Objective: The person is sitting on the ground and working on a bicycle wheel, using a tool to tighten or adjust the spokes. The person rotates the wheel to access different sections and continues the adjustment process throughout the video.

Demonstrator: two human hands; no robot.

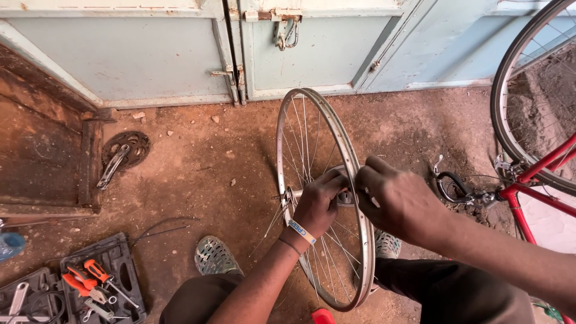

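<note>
We hold the bare spoked wheel (pixel 324 198) upright on the dirt floor (pixel 198 162) between our knees, left hand (pixel 318 204) and right hand (pixel 399 201) both closed around its hub, likely mid axle adjustment needing steady grip, tool case (pixel 78 288) lying nearby.

This is an informal bicycle repair spot set on bare red dirt ground (pixel 198 156) in front of pale blue metal doors (pixel 150 54). A bare spoked wheel rim (pixel 354 198), a red bicycle frame (pixel 540 174), a loose crank with chainring (pixel 123 153) and an open tool case (pixel 114 264) of screwdrivers and pliers show it.
</note>
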